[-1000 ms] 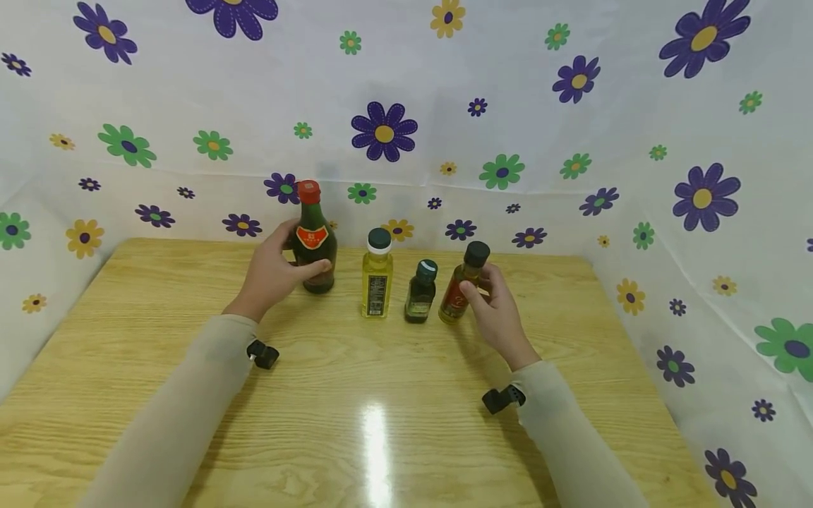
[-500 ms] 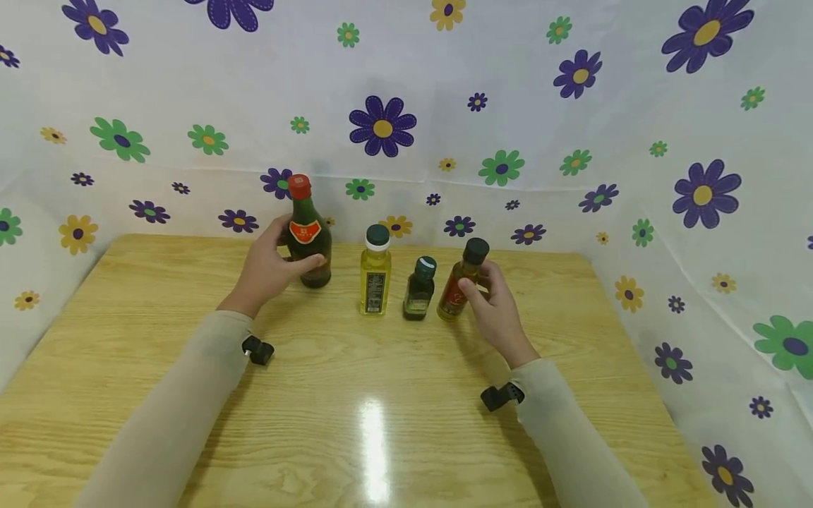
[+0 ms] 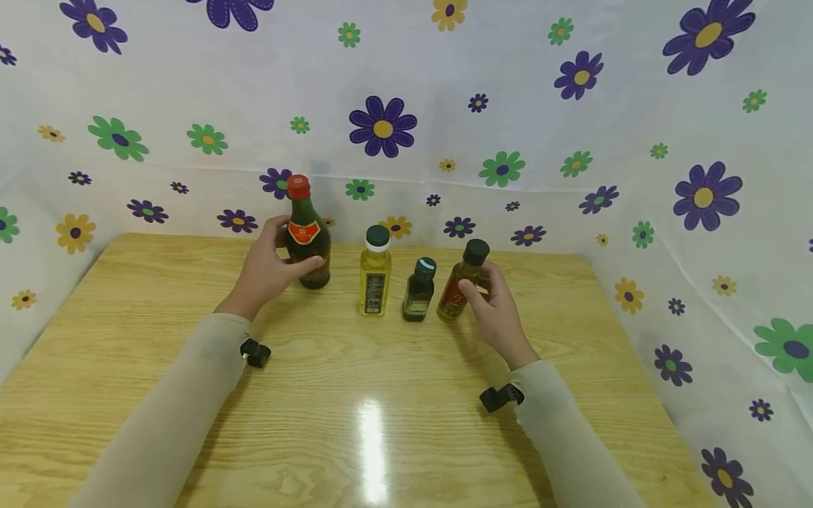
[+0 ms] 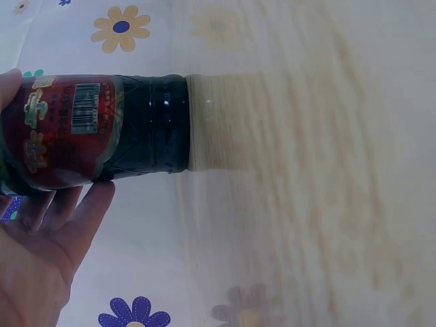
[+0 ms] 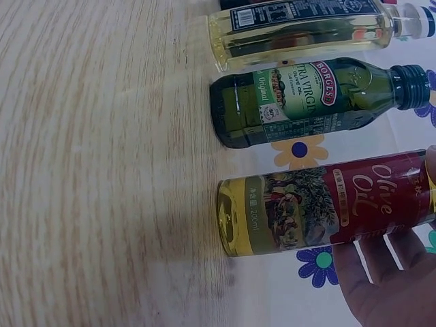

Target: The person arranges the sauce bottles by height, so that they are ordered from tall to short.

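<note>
My left hand (image 3: pixel 263 271) grips a dark green bottle (image 3: pixel 308 240) with a red cap, its thumb across the front and fingers behind. In the left wrist view this bottle's base seems to meet the table. My right hand (image 3: pixel 498 307) holds an olive oil bottle (image 5: pixel 327 204) with a red label and black cap, thumb in front. It stands upright, leaning slightly. Between the hands stand a clear bottle of yellow oil (image 3: pixel 375 282) with a dark green cap and a small dark green olive oil bottle (image 3: pixel 419 291), neither touched.
The light wooden table (image 3: pixel 305 409) reaches back to a white cloth (image 3: pixel 254 85) printed with flowers, which also rises along the sides. The bottles form a rough row near the table's back edge. A black wrist camera (image 3: pixel 255 353) sits on the left sleeve, another on the right.
My left hand has moved the red-capped bottle slightly left, widening its gap to the yellow oil bottle. My right hand stays on its bottle. The head view has shifted a little.
</note>
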Demonstrator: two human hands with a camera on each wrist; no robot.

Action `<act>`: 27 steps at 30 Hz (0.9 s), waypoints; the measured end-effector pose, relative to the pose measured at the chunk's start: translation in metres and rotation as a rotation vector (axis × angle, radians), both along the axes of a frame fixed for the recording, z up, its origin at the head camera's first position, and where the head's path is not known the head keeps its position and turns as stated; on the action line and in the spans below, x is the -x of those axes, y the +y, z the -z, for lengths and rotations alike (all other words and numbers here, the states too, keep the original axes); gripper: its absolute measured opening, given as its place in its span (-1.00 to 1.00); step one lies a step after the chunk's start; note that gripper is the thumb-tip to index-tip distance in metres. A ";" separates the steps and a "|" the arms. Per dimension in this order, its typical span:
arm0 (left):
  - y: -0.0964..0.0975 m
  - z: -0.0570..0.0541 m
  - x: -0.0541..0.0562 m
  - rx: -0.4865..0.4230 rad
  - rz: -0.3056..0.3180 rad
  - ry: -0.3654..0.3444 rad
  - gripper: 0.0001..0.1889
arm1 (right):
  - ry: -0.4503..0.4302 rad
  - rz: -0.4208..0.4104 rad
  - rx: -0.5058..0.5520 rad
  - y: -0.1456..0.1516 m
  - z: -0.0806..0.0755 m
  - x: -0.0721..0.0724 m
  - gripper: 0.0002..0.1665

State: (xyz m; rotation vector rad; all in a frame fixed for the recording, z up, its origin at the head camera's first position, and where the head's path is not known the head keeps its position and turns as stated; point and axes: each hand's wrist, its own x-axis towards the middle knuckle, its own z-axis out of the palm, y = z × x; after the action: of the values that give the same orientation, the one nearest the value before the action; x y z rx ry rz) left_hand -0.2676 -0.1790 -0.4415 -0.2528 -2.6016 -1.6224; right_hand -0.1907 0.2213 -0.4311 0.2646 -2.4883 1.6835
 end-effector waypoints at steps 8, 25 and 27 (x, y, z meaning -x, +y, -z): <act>0.001 -0.001 -0.003 0.005 -0.006 -0.005 0.06 | -0.007 -0.012 0.021 -0.001 -0.001 -0.001 -0.51; 0.000 -0.003 -0.011 -0.047 -0.004 -0.008 0.14 | -0.020 -0.009 0.016 0.000 -0.001 0.000 -0.51; -0.005 -0.005 -0.015 -0.056 -0.017 0.005 0.13 | -0.011 -0.016 0.019 0.000 -0.001 0.000 -0.51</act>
State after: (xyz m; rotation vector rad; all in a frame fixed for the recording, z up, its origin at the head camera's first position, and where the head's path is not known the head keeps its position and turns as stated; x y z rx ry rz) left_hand -0.2523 -0.1836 -0.4367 -0.2309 -2.5430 -1.6847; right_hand -0.1904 0.2216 -0.4304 0.2748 -2.4825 1.7187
